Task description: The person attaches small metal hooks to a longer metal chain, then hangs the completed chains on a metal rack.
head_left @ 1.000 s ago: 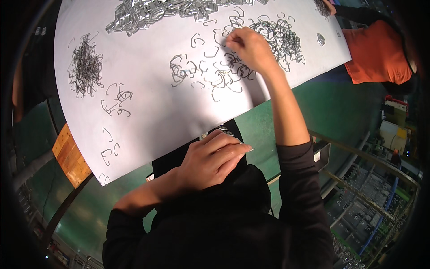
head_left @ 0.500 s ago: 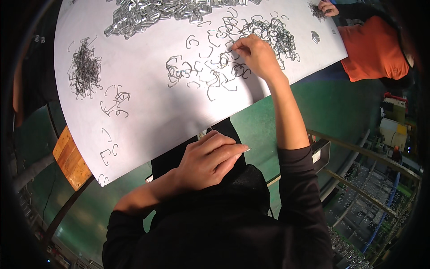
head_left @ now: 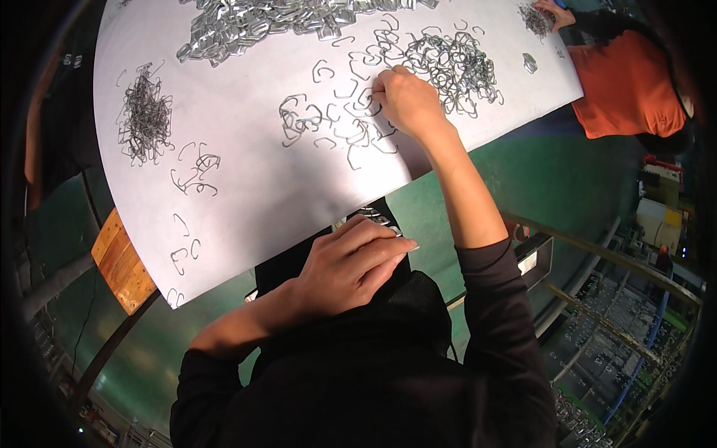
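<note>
My right hand (head_left: 407, 101) is over the white tabletop, its fingertips pinched down among scattered bent-wire hooks (head_left: 345, 89). Whatever lies between those fingers is hidden by them. A denser heap of the same grey wire hooks (head_left: 455, 71) lies just to the right of this hand. My left hand (head_left: 351, 265) is closed in front of my body, below the near table edge, thumb and fingers pressed together. Something small in its grip cannot be made out. Shiny metal pieces (head_left: 376, 216) show behind its fingers, at my dark clothing.
On the white table (head_left: 246, 164), a large pile of flat silvery metal buckles (head_left: 261, 26) lies at the far side. A tangled wire heap (head_left: 146, 116) sits at left, with a few loose hooks (head_left: 198, 170) nearby. At far right, another person's hand (head_left: 554, 13) touches a small wire pile.
My right hand has moved a little left and nearer, and its fingers have curled in more. My left hand stays almost still. Metal pieces behind the left fingers now show more clearly.
</note>
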A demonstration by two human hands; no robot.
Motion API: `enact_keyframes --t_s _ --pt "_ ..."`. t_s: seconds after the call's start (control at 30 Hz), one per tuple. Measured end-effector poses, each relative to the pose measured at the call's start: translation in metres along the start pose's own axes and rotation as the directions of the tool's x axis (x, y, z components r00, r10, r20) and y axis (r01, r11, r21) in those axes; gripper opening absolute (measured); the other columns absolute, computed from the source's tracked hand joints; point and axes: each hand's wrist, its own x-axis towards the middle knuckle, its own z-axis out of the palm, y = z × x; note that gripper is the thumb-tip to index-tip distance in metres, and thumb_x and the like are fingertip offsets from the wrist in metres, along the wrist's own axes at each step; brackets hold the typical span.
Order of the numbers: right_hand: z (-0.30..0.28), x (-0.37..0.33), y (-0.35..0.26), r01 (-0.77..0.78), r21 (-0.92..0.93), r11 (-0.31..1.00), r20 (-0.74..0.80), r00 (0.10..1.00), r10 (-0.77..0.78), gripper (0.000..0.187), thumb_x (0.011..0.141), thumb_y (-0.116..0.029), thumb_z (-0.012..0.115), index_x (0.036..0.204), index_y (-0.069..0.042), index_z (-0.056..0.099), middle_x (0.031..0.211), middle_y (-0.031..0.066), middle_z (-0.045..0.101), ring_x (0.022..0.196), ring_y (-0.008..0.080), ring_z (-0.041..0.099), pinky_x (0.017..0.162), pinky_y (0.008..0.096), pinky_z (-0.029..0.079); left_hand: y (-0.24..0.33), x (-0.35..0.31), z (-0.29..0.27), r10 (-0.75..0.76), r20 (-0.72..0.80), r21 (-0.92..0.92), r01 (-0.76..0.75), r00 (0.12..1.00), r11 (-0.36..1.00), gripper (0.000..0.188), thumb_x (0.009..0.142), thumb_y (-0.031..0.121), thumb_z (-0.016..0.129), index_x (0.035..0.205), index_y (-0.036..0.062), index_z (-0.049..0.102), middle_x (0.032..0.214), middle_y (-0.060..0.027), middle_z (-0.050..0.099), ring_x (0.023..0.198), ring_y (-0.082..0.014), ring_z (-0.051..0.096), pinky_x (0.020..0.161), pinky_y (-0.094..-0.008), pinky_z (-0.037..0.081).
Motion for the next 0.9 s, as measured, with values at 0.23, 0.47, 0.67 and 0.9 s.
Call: enact_keyframes --t_s 0.23,0.47,0.67,0.9 --pt "-0.015 -0.017 0.014 0.077 0.29 0.954 -0.088 0.995 -0.053 0.005 0.082 -0.002 0.057 0.087 -0.002 0.059 0.077 0.0122 0.064 0.07 0.0262 0.062 0.063 0.0353 0.047 0.004 0.002 -0.004 -0.118 -0.006 -0.062 0.118 0.993 0.991 0.023 0.076 -0.003 0.064 0.096 0.0063 0.065 0.083 -0.0051 0.058 0.069 -0.0179 0.057 0.056 -0.0283 0.049" --pt "-0.059 -0.088 0.007 -0.091 0.971 0.221 0.062 0.989 0.137 0.014 0.083 0.001 0.061 0.095 0.005 0.056 0.08 0.0098 0.063 0.068 0.0142 0.062 0.061 0.0252 0.051 0.005 0.002 -0.008 -0.181 -0.002 -0.04 0.18 0.984 0.983 0.022 0.079 0.0 0.065 0.1 0.0066 0.066 0.085 -0.0063 0.059 0.066 -0.0172 0.057 0.058 -0.0281 0.048" --pt "-0.083 -0.181 -0.026 -0.035 0.999 -0.018 0.037 0.98 0.197 0.018 0.083 0.005 0.06 0.098 0.005 0.051 0.085 0.0098 0.061 0.073 0.0146 0.063 0.067 0.0251 0.054 0.011 0.004 -0.008 -0.182 -0.026 -0.029 0.181 0.983 0.983 0.024 0.079 -0.002 0.063 0.101 0.0058 0.066 0.087 -0.0081 0.06 0.07 -0.0186 0.06 0.06 -0.0283 0.049" --pt "-0.06 -0.208 -0.048 0.059 0.995 -0.077 -0.031 0.944 0.328 0.016 0.083 0.01 0.057 0.093 0.001 0.049 0.091 0.0097 0.058 0.078 0.0133 0.062 0.071 0.0256 0.054 0.015 0.001 -0.002 -0.122 -0.037 -0.011 0.122 0.992 0.993 0.026 0.078 -0.001 0.063 0.103 0.0055 0.065 0.087 -0.0081 0.06 0.069 -0.019 0.061 0.06 -0.0285 0.05"
